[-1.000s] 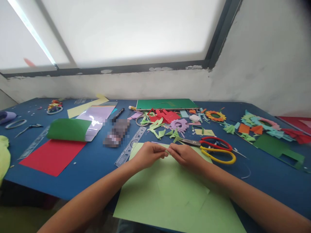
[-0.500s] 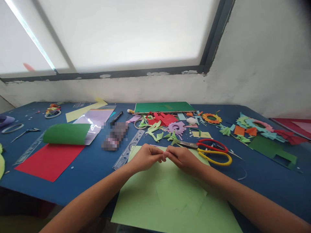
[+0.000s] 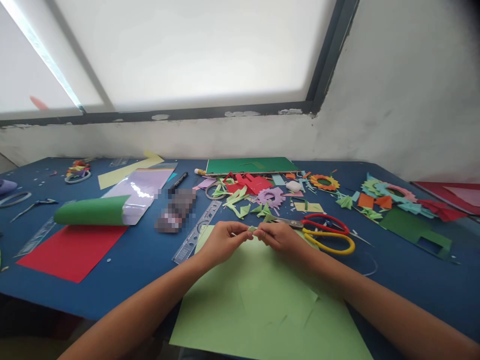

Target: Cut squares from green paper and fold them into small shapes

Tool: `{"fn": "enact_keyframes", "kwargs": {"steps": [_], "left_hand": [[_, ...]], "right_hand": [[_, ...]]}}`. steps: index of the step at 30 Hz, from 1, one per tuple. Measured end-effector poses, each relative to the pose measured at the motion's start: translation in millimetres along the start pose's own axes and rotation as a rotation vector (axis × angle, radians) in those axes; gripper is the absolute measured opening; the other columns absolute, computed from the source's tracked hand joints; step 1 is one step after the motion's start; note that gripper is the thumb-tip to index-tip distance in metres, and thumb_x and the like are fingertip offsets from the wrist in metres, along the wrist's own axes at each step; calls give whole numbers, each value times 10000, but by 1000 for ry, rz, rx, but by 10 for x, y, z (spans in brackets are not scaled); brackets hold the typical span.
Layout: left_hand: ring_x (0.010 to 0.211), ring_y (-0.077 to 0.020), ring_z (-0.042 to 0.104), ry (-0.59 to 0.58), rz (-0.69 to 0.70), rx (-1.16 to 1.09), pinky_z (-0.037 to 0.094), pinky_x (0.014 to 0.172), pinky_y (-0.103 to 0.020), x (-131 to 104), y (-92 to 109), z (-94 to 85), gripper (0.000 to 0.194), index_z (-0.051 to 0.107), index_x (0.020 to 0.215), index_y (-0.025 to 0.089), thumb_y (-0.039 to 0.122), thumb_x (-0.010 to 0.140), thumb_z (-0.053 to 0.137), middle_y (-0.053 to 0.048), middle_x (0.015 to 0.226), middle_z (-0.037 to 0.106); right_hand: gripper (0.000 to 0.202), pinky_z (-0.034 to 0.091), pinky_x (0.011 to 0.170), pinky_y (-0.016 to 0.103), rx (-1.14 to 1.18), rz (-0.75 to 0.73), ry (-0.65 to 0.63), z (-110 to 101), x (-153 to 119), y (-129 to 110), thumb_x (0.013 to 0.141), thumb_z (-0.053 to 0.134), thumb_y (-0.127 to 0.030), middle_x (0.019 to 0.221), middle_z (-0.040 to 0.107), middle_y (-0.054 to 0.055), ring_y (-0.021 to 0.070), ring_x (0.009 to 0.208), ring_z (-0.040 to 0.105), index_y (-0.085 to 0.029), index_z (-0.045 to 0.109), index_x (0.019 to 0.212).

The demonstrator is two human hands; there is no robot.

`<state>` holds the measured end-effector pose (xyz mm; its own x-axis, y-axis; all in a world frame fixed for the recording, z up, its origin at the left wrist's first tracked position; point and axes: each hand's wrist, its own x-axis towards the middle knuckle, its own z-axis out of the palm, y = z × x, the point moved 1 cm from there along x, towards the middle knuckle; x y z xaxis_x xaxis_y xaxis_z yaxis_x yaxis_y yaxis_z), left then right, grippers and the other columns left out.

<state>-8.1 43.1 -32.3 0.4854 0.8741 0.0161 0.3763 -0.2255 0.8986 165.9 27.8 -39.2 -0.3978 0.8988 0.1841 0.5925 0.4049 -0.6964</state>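
Between my two hands is a small piece of light green paper [image 3: 252, 229], pinched at the fingertips and mostly covered by them. My left hand [image 3: 226, 241] is closed on its left side. My right hand [image 3: 276, 237] grips it from the right, thumb and fingers pressed together. Both hands are above the far part of a large light green paper sheet [image 3: 262, 300], which lies flat in front of me. Scissors [image 3: 326, 232] with one red and one yellow handle lie just beyond my right hand. Left of my left hand is a clear ruler [image 3: 197, 234].
Red paper scraps [image 3: 250, 183] and a purple paper ring [image 3: 270, 197] lie beyond my hands. On the right are an orange paper ring [image 3: 324, 182] and a dark green sheet [image 3: 408, 231]. To the left are a red sheet [image 3: 71, 252], a curled green sheet [image 3: 92, 211] and a black marker [image 3: 178, 182].
The light green piece now shows between my fingertips, where fingers covered it before. My hands stay nearly in place. The whole view has shifted slightly.
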Motion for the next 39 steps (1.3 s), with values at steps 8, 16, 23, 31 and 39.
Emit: {"fn": "enact_keyframes", "kwargs": {"steps": [8, 16, 23, 31, 39], "left_hand": [[1214, -343, 370, -207, 144, 366, 318, 996, -479, -260, 120, 84, 809, 511, 1184, 131, 519, 526, 776, -171, 1289, 460], [1181, -311, 415, -340, 241, 514, 326, 984, -434, -285, 59, 199, 586, 581, 1002, 182, 342, 504, 843, -122, 1249, 503], [779, -213, 586, -71, 30, 319, 439, 695, -291, -115, 2, 59, 138, 608, 856, 179, 256, 747, 640, -28, 810, 644], [804, -167, 593, 105, 110, 202, 466, 706, -234, 34, -127, -13, 262, 613, 769, 139, 367, 844, 509, -48, 880, 621], [671, -137, 568, 15, 223, 330, 452, 620, -225, 47, -262, -172, 109, 640, 828, 153, 177, 786, 542, -18, 764, 624]], "right_hand": [[672, 249, 433, 230, 371, 291, 72, -138, 103, 31, 828, 72, -700, 496, 375, -31, 101, 424, 311, -182, 459, 648], [682, 257, 416, 202, 541, 383, -209, -79, 88, 102, 762, 307, -757, 566, 471, -14, 77, 440, 334, -129, 566, 823], [498, 380, 572, 245, 392, 259, -240, -211, 62, 0, 693, 586, -637, 762, 568, 25, 139, 652, 491, -169, 612, 862], [346, 408, 578, 268, 229, 154, -33, -25, 80, 26, 747, 560, -522, 700, 569, 15, 157, 646, 530, -176, 552, 762], [119, 409, 555, 251, 75, 38, -49, -24, 51, 125, 803, 508, -272, 681, 578, 12, 141, 608, 523, -171, 549, 756]]}}
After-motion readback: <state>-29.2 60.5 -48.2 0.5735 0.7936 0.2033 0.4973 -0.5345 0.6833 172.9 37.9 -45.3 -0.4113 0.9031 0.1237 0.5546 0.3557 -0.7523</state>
